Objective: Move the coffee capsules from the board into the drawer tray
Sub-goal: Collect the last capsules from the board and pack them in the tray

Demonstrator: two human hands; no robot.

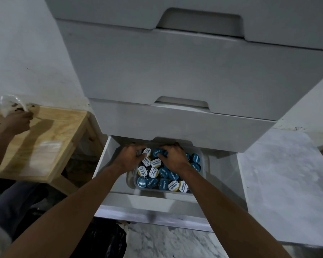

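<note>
Overhead, a tall white drawer cabinet (pixel 175 71) fills most of the view, its lowest white drawer (pixel 222 175) pulled out over a grey marbled floor (pixel 280 174). Left of it stands a pale plywood board (pixel 45 138) on a wooden frame; another person's hand (pixel 17 121) holds a crumpled clear plastic bag (pixel 11 105) at its far edge, and I see no capsules left on the wood. Inside the drawer sits a clear plastic tray (pixel 132 185), placed near the front, probably so it stays reachable. It holds the round blue and white-and-yellow coffee capsules (pixel 157 175), mostly lids up and packed close together. Both hands reach to the tray's far end. The left hand (pixel 131 157) curls loosely around a white-lidded capsule, and the right hand (pixel 172 157) presses bent fingers onto blue ones, likely settling them level so the drawer can close. The transfer looks nearly finished.
</note>
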